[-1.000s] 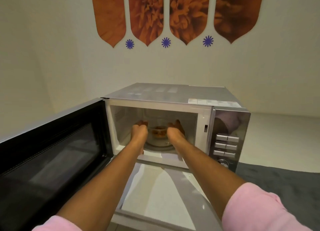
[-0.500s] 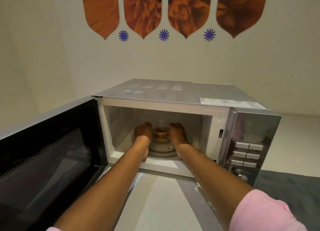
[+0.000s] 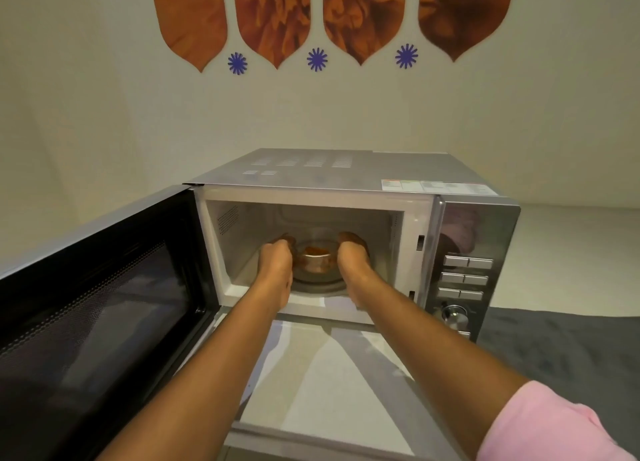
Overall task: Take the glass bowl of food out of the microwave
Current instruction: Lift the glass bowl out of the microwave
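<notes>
Both arms reach into the microwave [image 3: 353, 180] cavity; door [image 3: 97, 308] swung fully open to the left, dark mesh window facing up and right. Glass bowl [image 3: 316, 261] sits inside, on the turntable [image 3: 320, 285], roughly centred in the cavity; orange-brown food [image 3: 316, 251] visible in it. Left hand [image 3: 277, 256] curled against the bowl's left side, right hand [image 3: 351, 254] against its right side; fingers wrap toward the far side and are mostly hidden, so both hands look closed on the bowl, one per side. Cannot tell whether the bowl is lifted off the turntable or resting on it. Pink sleeve [image 3: 550, 426] on the right arm at bottom right. Control panel [image 3: 465, 280] on the microwave's right face: three rows of buttons, a knob [image 3: 456, 315] below them. Microwave stands on a pale counter [image 3: 332, 384]; dark grey mat [image 3: 568, 349] to the right; orange petal-shaped wall decals [image 3: 277, 13] with blue star shapes above.
</notes>
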`<act>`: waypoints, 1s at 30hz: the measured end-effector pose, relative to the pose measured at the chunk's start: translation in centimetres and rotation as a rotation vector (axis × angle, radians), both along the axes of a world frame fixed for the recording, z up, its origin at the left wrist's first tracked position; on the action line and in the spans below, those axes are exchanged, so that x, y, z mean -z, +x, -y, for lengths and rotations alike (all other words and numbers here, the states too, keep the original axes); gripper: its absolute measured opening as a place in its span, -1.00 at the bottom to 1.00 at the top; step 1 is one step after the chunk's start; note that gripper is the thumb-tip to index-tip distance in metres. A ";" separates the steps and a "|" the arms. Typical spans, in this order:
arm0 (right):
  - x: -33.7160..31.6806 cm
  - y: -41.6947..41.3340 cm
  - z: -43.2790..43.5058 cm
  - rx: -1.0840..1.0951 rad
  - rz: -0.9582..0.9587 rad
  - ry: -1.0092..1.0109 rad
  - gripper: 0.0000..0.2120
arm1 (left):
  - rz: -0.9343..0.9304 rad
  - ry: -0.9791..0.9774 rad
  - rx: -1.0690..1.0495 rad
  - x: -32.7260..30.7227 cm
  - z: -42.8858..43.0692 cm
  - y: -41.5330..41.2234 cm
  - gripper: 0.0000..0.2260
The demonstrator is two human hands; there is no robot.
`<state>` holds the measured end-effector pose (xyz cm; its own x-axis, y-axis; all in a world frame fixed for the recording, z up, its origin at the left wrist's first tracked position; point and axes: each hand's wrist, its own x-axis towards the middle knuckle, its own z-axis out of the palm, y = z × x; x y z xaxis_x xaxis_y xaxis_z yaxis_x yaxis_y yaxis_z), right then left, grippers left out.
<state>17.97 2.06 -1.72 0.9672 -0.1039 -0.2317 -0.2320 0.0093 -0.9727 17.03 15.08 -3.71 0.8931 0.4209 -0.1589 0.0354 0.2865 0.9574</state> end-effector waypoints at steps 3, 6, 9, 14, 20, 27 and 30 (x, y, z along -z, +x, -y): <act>0.2 -2.4 0.6 -0.058 0.062 0.018 -0.73 | -0.013 0.008 0.023 -1.1 1.1 -3.4 -0.78; 0.2 -5.2 1.6 -0.105 0.100 0.016 -0.76 | 0.015 0.011 0.030 -1.7 2.0 -6.5 -0.74; 0.5 -8.1 2.8 -0.135 0.152 0.033 -0.77 | 0.063 0.016 0.033 -1.9 3.1 -9.8 -0.77; 1.3 -13.2 5.6 -0.131 0.209 0.092 -0.81 | 0.122 -0.014 0.077 -2.4 5.4 -15.3 -0.72; 2.4 -17.5 10.4 -0.140 0.203 0.136 -0.76 | 0.126 -0.018 0.112 -1.9 9.6 -19.7 -0.70; 4.5 -20.5 16.4 -0.004 0.242 0.112 -0.57 | 0.099 -0.044 0.217 -0.1 15.6 -21.3 -0.73; 5.4 -20.9 19.5 0.072 0.225 0.116 -0.54 | 0.065 -0.055 0.329 0.6 18.9 -21.2 -0.60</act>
<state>-2.93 -17.43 -7.15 0.9869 -0.1595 -0.0259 -0.0047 0.1324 -0.9912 -4.16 -3.82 -4.35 0.9887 0.1005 -0.1113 0.0736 0.3216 0.9440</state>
